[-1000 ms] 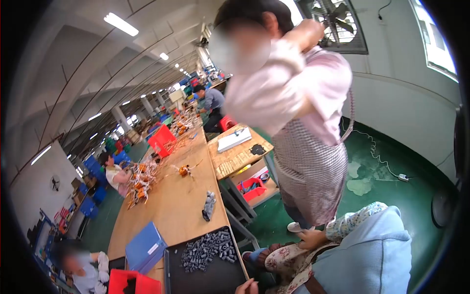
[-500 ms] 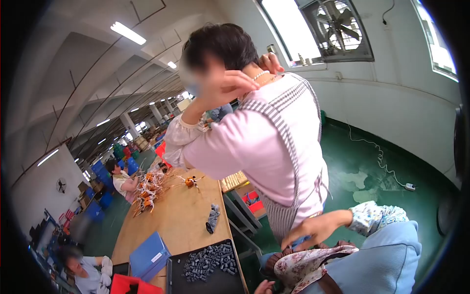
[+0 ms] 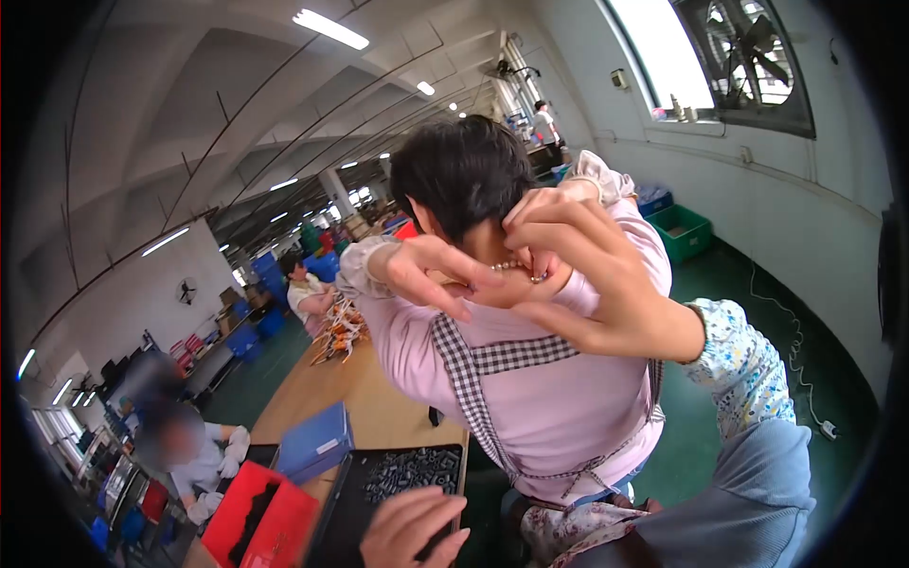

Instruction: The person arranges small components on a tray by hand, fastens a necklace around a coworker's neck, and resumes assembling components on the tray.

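Note:
A co-worker in a pink top and checked apron [image 3: 516, 360] stands in front with their back to me. Both of their hands [image 3: 431, 275] are raised to the nape, at a pearl necklace [image 3: 511, 266]. My right hand [image 3: 620, 284], in a floral sleeve, reaches up beside the necklace, thumb and fingers apart; whether its fingertips touch the beads I cannot tell. Low in the view my left hand [image 3: 414, 530] hovers over a black tray [image 3: 346, 511] of small dark tubular parts [image 3: 412, 473], fingers loosely bent and apart, nothing seen in them.
On the wooden table [image 3: 379, 388] stand a blue bin [image 3: 315, 442] and a red bin [image 3: 295, 519], with orange-and-white wired parts [image 3: 338, 331] farther back. Two other people sit at left. A green crate [image 3: 684, 234] and a white cable [image 3: 800, 364] lie on the floor.
The co-worker has turned their back to me. My right hand has risen from near the waist to their neck. My left hand has come over the tray.

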Demonstrator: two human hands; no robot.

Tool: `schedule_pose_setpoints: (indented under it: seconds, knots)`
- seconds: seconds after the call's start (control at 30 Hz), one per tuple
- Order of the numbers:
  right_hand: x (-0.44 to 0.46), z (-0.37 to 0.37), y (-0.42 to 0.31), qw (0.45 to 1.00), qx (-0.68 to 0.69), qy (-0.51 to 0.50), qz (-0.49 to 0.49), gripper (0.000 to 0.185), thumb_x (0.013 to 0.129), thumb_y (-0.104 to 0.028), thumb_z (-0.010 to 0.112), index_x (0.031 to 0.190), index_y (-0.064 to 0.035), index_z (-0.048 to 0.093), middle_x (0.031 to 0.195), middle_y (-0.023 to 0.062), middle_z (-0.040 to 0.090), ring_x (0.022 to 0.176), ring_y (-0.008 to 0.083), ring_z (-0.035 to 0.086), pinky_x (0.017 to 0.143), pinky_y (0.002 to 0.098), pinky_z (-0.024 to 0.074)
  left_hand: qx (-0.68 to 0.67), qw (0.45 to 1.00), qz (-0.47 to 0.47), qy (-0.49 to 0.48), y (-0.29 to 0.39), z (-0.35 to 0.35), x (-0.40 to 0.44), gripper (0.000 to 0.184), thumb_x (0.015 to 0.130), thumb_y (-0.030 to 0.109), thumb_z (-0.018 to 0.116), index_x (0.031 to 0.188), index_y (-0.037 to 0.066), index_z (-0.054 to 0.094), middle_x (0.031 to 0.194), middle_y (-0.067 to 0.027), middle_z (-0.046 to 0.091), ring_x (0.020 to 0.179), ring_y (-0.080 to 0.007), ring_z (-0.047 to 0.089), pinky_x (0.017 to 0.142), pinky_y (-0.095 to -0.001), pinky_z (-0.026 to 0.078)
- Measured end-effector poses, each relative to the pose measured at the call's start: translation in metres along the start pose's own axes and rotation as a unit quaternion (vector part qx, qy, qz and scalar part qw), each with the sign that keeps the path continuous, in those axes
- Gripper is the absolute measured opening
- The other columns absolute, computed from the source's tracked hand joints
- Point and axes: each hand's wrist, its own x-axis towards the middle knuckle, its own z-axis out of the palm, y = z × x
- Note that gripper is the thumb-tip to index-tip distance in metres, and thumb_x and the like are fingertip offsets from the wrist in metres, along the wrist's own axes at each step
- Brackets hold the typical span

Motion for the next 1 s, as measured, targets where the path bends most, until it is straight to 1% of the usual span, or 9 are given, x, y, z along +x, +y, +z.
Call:
schedule_pose_setpoints:
  seconds: [0.1,0.17,0.33,0.4,0.5,0.63,0.7,0.83,1.0]
  knots:
    - [-0.02,0.021,0.011,0.997,-0.029,-0.061,0.022,0.038,0.066,-0.015,0.08,0.096,-0.0019,0.061,0.101,0.0117,0.057,0.097,0.0309,0.053,0.086,0.0406,0.0416,0.039,0.991,0.129,0.025,0.019,-0.013,0.05,0.026,0.081,0.007,0.071,0.106,0.001,0.068,0.107,-0.0146,0.069,0.097,-0.0306,0.067,0.086,-0.0391,0.052]
    - [-0.041,0.04,0.017,0.99,-0.077,-0.107,0.047,0.033,0.067,-0.016,0.08,0.094,-0.0054,0.062,0.098,0.0089,0.058,0.094,0.0292,0.052,0.087,0.043,0.0393,0.091,0.989,0.115,-0.001,0.015,-0.008,0.063,0.044,0.076,0.016,0.075,0.116,0.002,0.065,0.119,-0.0156,0.063,0.114,-0.0296,0.059,0.1,-0.0433,0.043]
    - [-0.065,0.048,0.017,0.989,-0.014,-0.13,0.077,0.016,0.072,-0.007,0.068,0.088,-0.0066,0.063,0.088,0.0057,0.056,0.093,0.0276,0.055,0.082,0.0443,0.0429,0.071,0.989,0.127,0.039,-0.015,0.029,0.128,0.04,0.078,0.008,0.072,0.117,0.004,0.065,0.12,-0.0135,0.062,0.12,-0.0319,0.054,0.103,-0.0418,0.041]
    - [-0.079,0.046,0.024,0.971,0.008,-0.213,0.11,0.018,0.07,-0.005,0.067,0.088,-0.007,0.064,0.087,0.0077,0.057,0.088,0.029,0.059,0.074,0.0419,0.0461,0.064,0.988,0.128,0.054,-0.036,0.052,0.143,0.037,0.079,0.009,0.071,0.115,0.003,0.065,0.119,-0.0134,0.062,0.12,-0.0334,0.053,0.101,-0.0431,0.041]
    - [-0.091,0.03,0.031,0.971,0.018,-0.225,0.08,0.018,0.074,-0.005,0.068,0.092,-0.0029,0.063,0.084,0.0111,0.058,0.078,0.0307,0.061,0.066,0.0402,0.0473,0.057,0.988,0.14,-0.025,-0.058,0.084,0.149,0.031,0.078,0.01,0.072,0.108,0.004,0.067,0.112,-0.0108,0.063,0.117,-0.0325,0.052,0.101,-0.0427,0.039]
    - [-0.101,0.026,0.04,0.961,0.113,-0.212,0.137,0.014,0.079,-0.003,0.068,0.092,-0.0007,0.063,0.085,0.0125,0.057,0.078,0.0315,0.06,0.067,0.0393,0.0475,0.039,0.993,0.098,-0.057,-0.08,0.107,0.144,0.027,0.077,0.01,0.072,0.104,0.005,0.068,0.107,-0.0082,0.064,0.109,-0.0289,0.055,0.096,-0.0418,0.041]
    - [-0.105,0.032,0.047,0.957,0.124,-0.211,0.154,0.014,0.079,-0.003,0.067,0.092,-0.0012,0.062,0.084,0.0119,0.058,0.08,0.0313,0.061,0.068,0.0404,0.048,-0.008,0.999,0.016,-0.051,-0.087,0.115,0.145,0.02,0.077,0.004,0.072,0.097,0.003,0.07,0.096,-0.0077,0.066,0.094,-0.0246,0.061,0.087,-0.0359,0.047]
    - [-0.104,0.047,0.055,0.95,0.151,-0.221,0.163,0.015,0.077,-0.004,0.067,0.091,-0.0024,0.062,0.081,0.0104,0.06,0.082,0.0304,0.06,0.07,0.041,0.0483,0.023,0.996,0.056,-0.058,-0.109,0.121,0.149,0.012,0.077,0.006,0.072,0.088,0.003,0.067,0.092,-0.0064,0.065,0.093,-0.0264,0.06,0.085,-0.0388,0.044]
    - [-0.101,0.03,0.081,0.941,0.148,-0.285,0.102,0.015,0.078,-0.005,0.068,0.092,-0.0031,0.064,0.084,0.0091,0.063,0.086,0.0291,0.06,0.077,0.0402,0.0473,-0.162,0.976,-0.128,-0.064,-0.124,0.121,0.132,0.008,0.081,0.006,0.07,0.083,0.001,0.064,0.081,-0.01,0.064,0.084,-0.0256,0.061,0.08,-0.0364,0.046]
